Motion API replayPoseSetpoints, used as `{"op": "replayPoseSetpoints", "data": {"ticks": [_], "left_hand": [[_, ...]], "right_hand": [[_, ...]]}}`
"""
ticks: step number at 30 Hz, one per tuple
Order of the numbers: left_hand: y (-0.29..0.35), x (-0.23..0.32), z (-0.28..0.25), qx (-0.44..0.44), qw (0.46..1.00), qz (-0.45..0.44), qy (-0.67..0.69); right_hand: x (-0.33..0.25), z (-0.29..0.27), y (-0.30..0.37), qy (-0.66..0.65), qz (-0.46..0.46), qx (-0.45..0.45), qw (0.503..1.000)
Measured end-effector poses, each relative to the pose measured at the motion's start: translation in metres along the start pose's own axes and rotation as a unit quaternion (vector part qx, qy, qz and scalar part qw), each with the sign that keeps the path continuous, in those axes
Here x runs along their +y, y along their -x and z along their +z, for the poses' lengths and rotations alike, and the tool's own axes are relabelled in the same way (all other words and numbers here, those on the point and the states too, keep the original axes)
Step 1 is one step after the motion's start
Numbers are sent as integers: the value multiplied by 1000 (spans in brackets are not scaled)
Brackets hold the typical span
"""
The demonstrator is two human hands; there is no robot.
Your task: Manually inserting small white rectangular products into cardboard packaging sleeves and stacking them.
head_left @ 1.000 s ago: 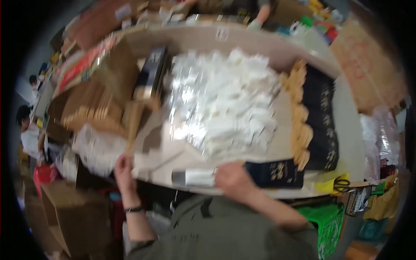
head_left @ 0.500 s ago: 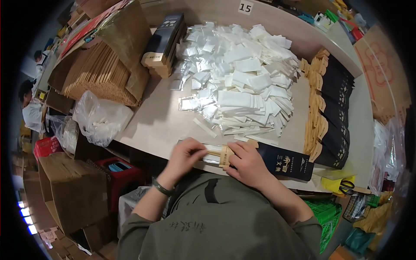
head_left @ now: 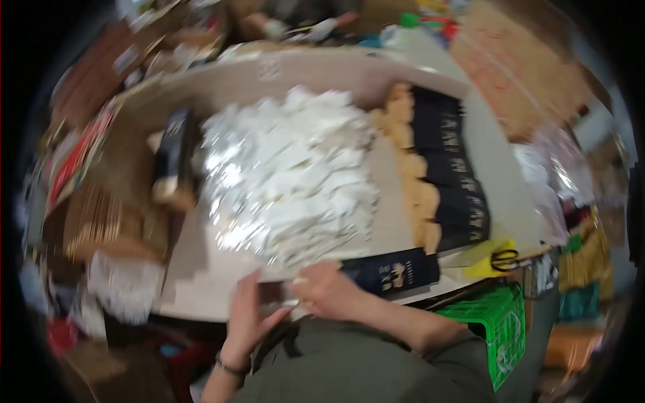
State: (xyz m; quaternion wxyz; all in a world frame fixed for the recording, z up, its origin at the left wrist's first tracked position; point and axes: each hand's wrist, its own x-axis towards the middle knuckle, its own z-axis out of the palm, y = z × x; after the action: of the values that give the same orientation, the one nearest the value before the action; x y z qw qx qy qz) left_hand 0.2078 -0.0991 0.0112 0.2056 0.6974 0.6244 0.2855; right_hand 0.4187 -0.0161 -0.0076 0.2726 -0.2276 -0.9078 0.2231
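Note:
Near the front table edge, my left hand point(head_left: 247, 314) has its fingers stretched up and its thumb spread toward my right hand. My right hand point(head_left: 328, 290) is curled closed close beside it; motion blur hides what it grips. A small brownish, partly shiny patch point(head_left: 271, 293) shows between the two hands, its kind unclear. Just beyond my right wrist lies a flat dark blue paper sleeve point(head_left: 359, 270) with gold print. Farther in is a wide heap of white paper packets and clear plastic packets point(head_left: 295, 174).
Overlapping dark sleeves with tan tops point(head_left: 447, 174) line the right side. A dark stack point(head_left: 176, 151) and a carton of tan sleeves point(head_left: 107, 225) stand left. Yellow material with black scissors point(head_left: 500, 258) lies at the right corner, above a green crate point(head_left: 504, 336). A co-worker's gloved hands point(head_left: 322, 30) appear beyond.
The whole view has swung and blurred. My left hand has gone from a pinch on a clear packet with a tan band to spread fingers. My right hand has curled more tightly.

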Motion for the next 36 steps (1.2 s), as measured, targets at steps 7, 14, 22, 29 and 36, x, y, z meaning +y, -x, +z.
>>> {"op": "replayPoseSetpoints", "data": {"ticks": [7,14,22,29,36], "left_hand": [[-19,-32,-7,-32,990,-75,-116],[-27,14,20,-220,934,39,278],[-21,10,12,-229,946,-162,163],[2,-25,6,-44,996,-80,-10],[3,-28,-24,-140,986,20,-85]], "right_hand": [[46,-111,-14,216,35,-129,967],[35,-110,41,106,40,-191,975],[10,-33,17,144,110,-32,983],[8,-24,5,86,307,-89,944],[5,3,-4,29,301,-97,948]]}}
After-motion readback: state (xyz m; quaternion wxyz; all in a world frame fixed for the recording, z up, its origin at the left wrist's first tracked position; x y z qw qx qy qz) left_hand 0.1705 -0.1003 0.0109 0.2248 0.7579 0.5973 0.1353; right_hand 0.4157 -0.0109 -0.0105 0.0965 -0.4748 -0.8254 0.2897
